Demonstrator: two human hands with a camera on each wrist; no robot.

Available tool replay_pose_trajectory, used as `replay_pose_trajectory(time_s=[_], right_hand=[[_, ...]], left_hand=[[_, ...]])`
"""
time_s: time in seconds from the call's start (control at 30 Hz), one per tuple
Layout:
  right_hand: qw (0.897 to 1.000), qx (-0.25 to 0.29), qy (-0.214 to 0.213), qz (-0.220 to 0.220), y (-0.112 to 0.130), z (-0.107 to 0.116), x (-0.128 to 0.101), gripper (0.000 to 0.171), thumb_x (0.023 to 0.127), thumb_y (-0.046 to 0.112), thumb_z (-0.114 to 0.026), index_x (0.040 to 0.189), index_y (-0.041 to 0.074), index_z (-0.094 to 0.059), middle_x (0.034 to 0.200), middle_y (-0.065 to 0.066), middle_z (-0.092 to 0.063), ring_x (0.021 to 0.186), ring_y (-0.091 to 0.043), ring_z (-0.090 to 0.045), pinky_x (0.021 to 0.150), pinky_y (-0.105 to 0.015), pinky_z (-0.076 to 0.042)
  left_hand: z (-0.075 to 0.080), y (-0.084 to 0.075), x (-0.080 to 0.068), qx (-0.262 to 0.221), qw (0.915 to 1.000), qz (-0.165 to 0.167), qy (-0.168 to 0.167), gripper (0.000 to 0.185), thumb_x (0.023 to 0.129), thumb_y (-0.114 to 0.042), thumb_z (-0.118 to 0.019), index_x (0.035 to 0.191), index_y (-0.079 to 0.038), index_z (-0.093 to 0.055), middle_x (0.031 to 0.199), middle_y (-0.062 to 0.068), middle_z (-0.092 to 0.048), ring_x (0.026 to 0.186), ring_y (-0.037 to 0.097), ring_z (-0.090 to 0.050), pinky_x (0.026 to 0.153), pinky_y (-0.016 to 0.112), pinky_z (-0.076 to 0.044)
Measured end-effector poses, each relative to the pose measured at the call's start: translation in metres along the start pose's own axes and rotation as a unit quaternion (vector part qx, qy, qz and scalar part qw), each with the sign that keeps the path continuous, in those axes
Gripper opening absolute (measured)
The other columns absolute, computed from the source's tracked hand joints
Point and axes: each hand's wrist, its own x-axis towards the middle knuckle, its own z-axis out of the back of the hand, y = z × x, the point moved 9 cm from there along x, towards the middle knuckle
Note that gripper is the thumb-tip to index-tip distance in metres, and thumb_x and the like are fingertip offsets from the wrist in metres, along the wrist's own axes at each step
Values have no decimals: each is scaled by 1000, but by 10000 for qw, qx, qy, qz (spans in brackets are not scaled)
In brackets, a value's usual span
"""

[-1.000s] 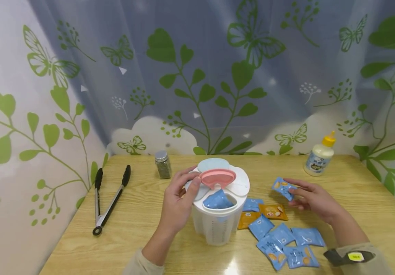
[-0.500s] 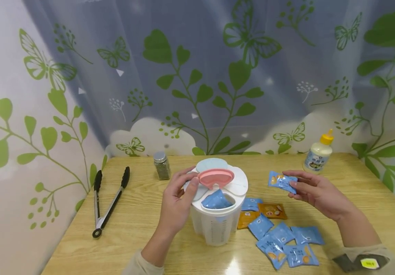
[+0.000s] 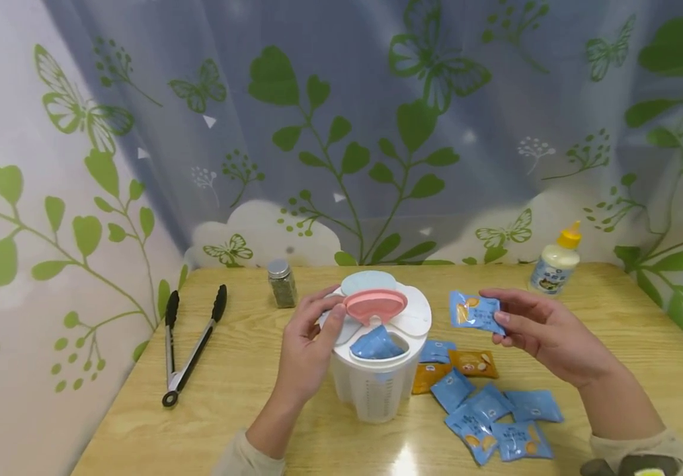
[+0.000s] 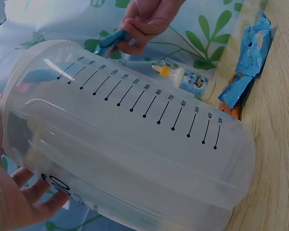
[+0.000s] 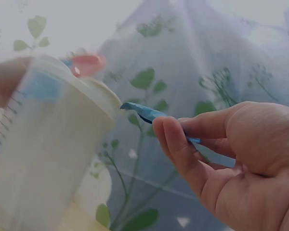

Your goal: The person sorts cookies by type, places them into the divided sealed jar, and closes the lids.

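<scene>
A clear plastic storage container (image 3: 375, 395) with a white sectioned lid stands upright on the table; its pink flap (image 3: 375, 305) is raised. In the open section sits a blue snack packet (image 3: 375, 344). My left hand (image 3: 313, 344) holds the container at its rim, thumb on the lid and fingers round the far side. Measuring marks run down its wall (image 4: 139, 103) in the left wrist view. To the right, my right hand (image 3: 549, 337) pinches another blue snack packet (image 3: 473, 312) between thumb and fingers, above the table and apart from the container.
Several blue packets (image 3: 477, 436) and two orange packets (image 3: 473, 363) lie right of the container. Tongs (image 3: 195, 350) lie at the left. A small spice jar (image 3: 282, 284) stands behind my left hand, and a yellow-capped bottle (image 3: 554, 261) at the back right.
My right hand has lifted the blue packet and brought it left, nearer the container, turning its printed face into view. The left hand stays on the container.
</scene>
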Motion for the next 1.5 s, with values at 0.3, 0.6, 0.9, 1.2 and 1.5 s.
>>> replay_pose_trajectory(time_s=[0.3, 0.6, 0.9, 1.2, 1.5], right_hand=[[9974, -256, 108, 666, 31, -43, 9, 41, 94, -11, -36, 135, -8, -35, 108, -8, -51, 79, -18, -60, 70, -27, -51], [9852, -1418, -174, 951, 50, -85, 28, 38, 88, -8, -54, 125, -2, -49, 98, -13, -53, 71, -27, -66, 63, -36, -54], [9691, -2125, -462, 1162, 53, -113, 38, 38, 84, -1, -63, 120, 3, -54, 98, -13, -60, 75, -26, -65, 62, -36, -54], [9505, -2681, -373, 1527, 55, -122, 44, 22, 85, 2, -63, 106, 9, -68, 91, -5, -68, 69, -20, -63, 53, -29, -49], [9430, -3072, -198, 1265, 49, -134, 47, 25, 86, 6, -63, 111, 10, -66, 74, 0, -64, 45, -11, -50, 38, -27, -41]], left_hand=[[-2, -1, 1, -7, 10000, 23, 74, 18, 92, -8, -54, 105, 1, -64, 124, 16, -51, 115, 20, -50, 79, 27, -45], [1, 0, 0, 15, 10000, 36, 7, 18, 92, -8, -55, 104, 1, -64, 124, 17, -52, 116, 22, -50, 78, 25, -45], [3, 0, 0, -33, 10000, -45, -11, 18, 92, -9, -55, 105, 0, -64, 124, 16, -52, 117, 22, -49, 76, 24, -45], [4, 1, -1, 65, 10000, -4, -75, 18, 92, -10, -55, 103, 0, -65, 123, 15, -52, 114, 21, -50, 77, 27, -45], [3, 1, -1, 103, 9999, -100, -90, 17, 92, -11, -56, 103, -2, -66, 123, 15, -52, 112, 19, -51, 74, 28, -45]])
